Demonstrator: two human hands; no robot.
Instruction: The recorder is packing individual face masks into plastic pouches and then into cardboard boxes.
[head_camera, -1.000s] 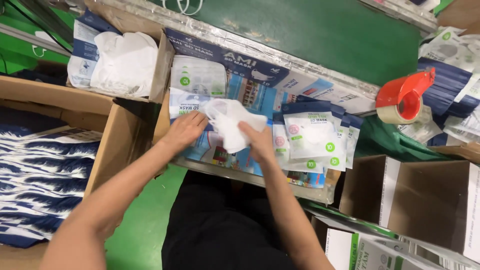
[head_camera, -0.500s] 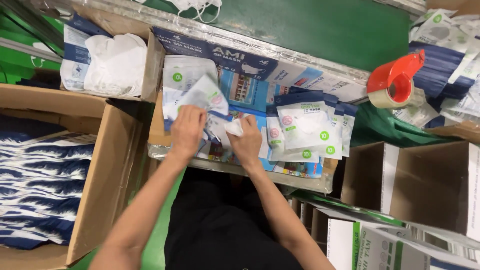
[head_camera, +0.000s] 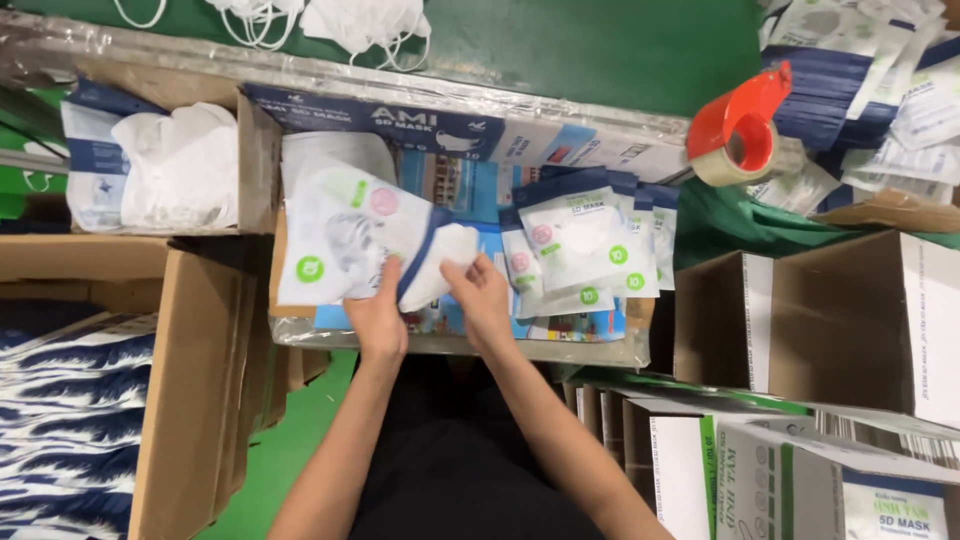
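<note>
Far across: green table (head_camera: 600, 50), loose white masks (head_camera: 350, 18) at far edge. Left near: big open carton (head_camera: 180, 400) packed with blue-white packs (head_camera: 60, 420). Right: two open cartons (head_camera: 850, 320), printed boxes (head_camera: 800, 480) nearer. Centre: work tray (head_camera: 450, 345) lined with printed blue card, standing pouches (head_camera: 580, 240) right of centre. Far left: box with white bag (head_camera: 180, 165). Far right: red tape dispenser (head_camera: 740, 125). Pouch (head_camera: 345, 235), white with blue edge, tilted over tray's left part, pinched at near edge by left hand (head_camera: 375, 315), fingers closed on it. White mask (head_camera: 445, 265) half inside pouch mouth, gripped by right hand (head_camera: 485, 300), fingers curled around it.
</note>
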